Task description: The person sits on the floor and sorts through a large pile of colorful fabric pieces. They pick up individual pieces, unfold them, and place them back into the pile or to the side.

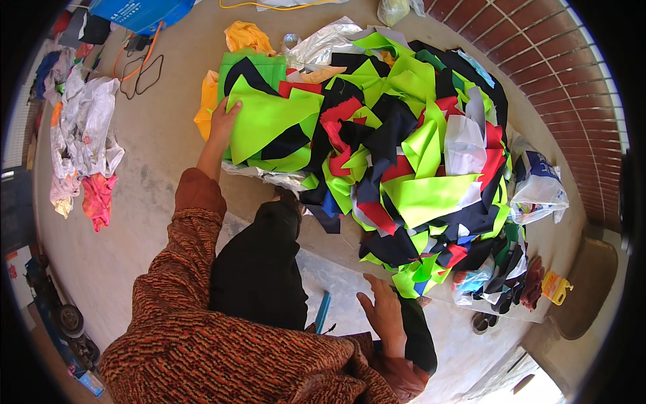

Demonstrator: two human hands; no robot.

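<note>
One lime-green cloth piece lay just to the right of the fingers of the left hand, which touched its left edge. The thumb rested over that edge, but the other fingers were partly hidden, so whether they were clamped on the cloth could not be told. A dark navy piece overlapped the lime cloth, to the right of and below those fingers. A green cloth showed above and to the right of them, and a yellow-orange cloth lay just beside them on the left.

Farther right of the left fingers, a mixed scrap heap of lime, navy, red and grey spread across the floor. The right hand was near the heap's lower edge, its fingers apart and pointing up toward the scraps. A white-and-blue plastic bag lay above and well to the right of the right fingers; a yellow container stood well to their right. Silvery-grey garments lay well to the left of the left fingers.
</note>
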